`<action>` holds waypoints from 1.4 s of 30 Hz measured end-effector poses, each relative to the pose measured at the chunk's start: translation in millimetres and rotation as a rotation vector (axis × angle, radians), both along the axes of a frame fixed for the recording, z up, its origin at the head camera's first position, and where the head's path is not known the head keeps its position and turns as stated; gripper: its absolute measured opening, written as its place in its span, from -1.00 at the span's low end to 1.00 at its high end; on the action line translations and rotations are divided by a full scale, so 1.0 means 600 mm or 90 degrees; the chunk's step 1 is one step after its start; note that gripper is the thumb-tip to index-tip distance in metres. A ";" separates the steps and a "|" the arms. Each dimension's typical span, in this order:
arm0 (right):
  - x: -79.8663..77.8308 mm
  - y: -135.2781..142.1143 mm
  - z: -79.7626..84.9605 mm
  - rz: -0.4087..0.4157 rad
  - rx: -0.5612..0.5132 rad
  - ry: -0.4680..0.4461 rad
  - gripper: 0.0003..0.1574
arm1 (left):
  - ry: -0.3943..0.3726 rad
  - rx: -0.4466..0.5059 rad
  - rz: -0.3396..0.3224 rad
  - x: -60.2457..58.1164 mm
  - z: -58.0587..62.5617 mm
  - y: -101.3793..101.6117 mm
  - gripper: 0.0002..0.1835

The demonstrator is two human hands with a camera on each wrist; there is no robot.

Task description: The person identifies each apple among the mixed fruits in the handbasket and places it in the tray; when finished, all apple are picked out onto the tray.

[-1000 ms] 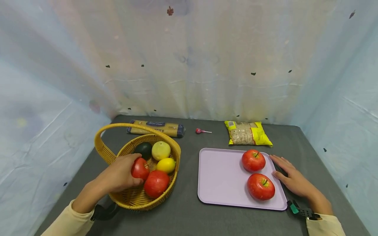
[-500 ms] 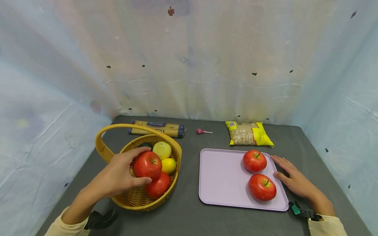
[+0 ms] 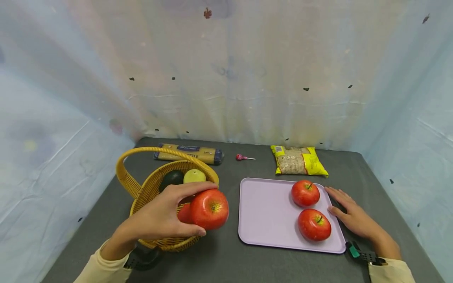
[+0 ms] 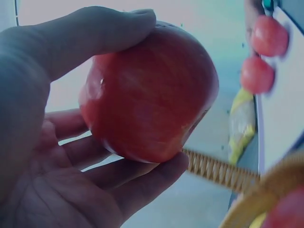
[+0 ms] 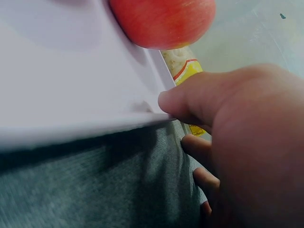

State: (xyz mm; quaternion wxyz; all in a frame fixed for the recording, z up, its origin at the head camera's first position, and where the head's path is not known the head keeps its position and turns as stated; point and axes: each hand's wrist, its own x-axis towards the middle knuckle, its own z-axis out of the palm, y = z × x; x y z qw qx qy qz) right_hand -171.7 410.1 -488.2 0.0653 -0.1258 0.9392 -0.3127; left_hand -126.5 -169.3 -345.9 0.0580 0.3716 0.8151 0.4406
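A red apple (image 3: 210, 209) is held in my left hand (image 3: 159, 216), thumb on one side and fingers on the other, raised over the right rim of the yellow wicker basket (image 3: 148, 192). Inside the basket lie a dark green avocado (image 3: 171, 179), a pale green round fruit (image 3: 194, 175) and another red fruit (image 3: 184, 214), mostly hidden behind my hand. My right hand (image 3: 357, 218) rests at the right edge of the lilac tray (image 3: 265, 212); its thumb (image 5: 187, 102) touches the rim. On that tray sit two red apples, one farther back (image 3: 305, 193) and one nearer (image 3: 314, 225).
Behind the basket lies a spaghetti pack (image 3: 191, 153). A lollipop (image 3: 244, 157) is at the back middle, and a yellow bag (image 3: 299, 160) of pale flaky food lies behind the tray. The basket's tall handle (image 3: 129, 179) arches up on its left.
My left hand has lifted the apple out of the basket and carried it right, past the basket's right rim. The right hand and the tray's apples stay in place.
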 end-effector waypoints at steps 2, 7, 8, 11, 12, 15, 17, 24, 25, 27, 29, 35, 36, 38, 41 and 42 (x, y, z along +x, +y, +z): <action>0.000 -0.001 0.000 -0.003 0.002 -0.004 -0.04 | -0.008 0.015 -0.012 -0.003 0.000 0.015 -0.08; 0.000 0.000 -0.002 -0.005 0.005 -0.005 -0.04 | -0.026 0.062 -0.050 -0.009 0.002 0.058 -0.09; 0.000 0.001 -0.003 -0.005 0.005 -0.005 -0.04 | -0.031 0.073 -0.059 -0.010 0.003 0.066 -0.09; -0.001 0.002 -0.005 -0.002 0.003 -0.001 -0.05 | -0.038 0.100 -0.088 -0.014 0.004 0.089 -0.06; -0.001 0.002 -0.006 -0.002 0.002 0.002 -0.05 | -0.037 0.107 -0.098 -0.016 0.004 0.096 -0.06; 0.000 0.001 -0.006 -0.002 -0.001 0.000 -0.05 | -0.029 0.126 -0.124 -0.022 0.005 0.117 -0.05; 0.000 0.001 -0.006 -0.005 0.000 -0.001 -0.05 | -0.031 0.142 -0.136 -0.026 0.005 0.131 -0.05; 0.000 0.003 -0.004 -0.007 -0.001 -0.007 -0.04 | -0.040 0.185 -0.143 -0.042 0.006 0.179 -0.09; 0.000 0.003 -0.004 -0.007 -0.001 -0.008 -0.04 | -0.035 0.190 -0.143 -0.044 0.006 0.186 -0.09; -0.001 0.004 -0.004 -0.004 -0.002 -0.004 -0.05 | -0.023 0.202 -0.143 -0.048 0.006 0.201 -0.08; -0.001 0.004 -0.003 -0.005 0.002 -0.003 -0.05 | -0.014 0.215 -0.143 -0.052 0.006 0.215 -0.08; -0.003 0.005 -0.003 -0.006 0.008 0.000 -0.04 | 0.005 0.229 -0.117 -0.064 0.007 0.255 -0.06; -0.004 0.005 -0.003 -0.005 0.007 0.001 -0.04 | 0.006 0.229 -0.108 -0.066 0.006 0.261 -0.06; -0.004 0.003 -0.002 -0.002 0.005 0.003 -0.04 | 0.008 0.234 -0.092 -0.072 0.000 0.273 -0.07; -0.004 0.001 -0.001 0.001 0.001 0.008 -0.04 | 0.003 0.243 -0.061 -0.081 -0.014 0.290 -0.08; -0.005 0.001 -0.001 0.002 0.000 0.008 -0.04 | 0.002 0.247 -0.052 -0.083 -0.020 0.296 -0.08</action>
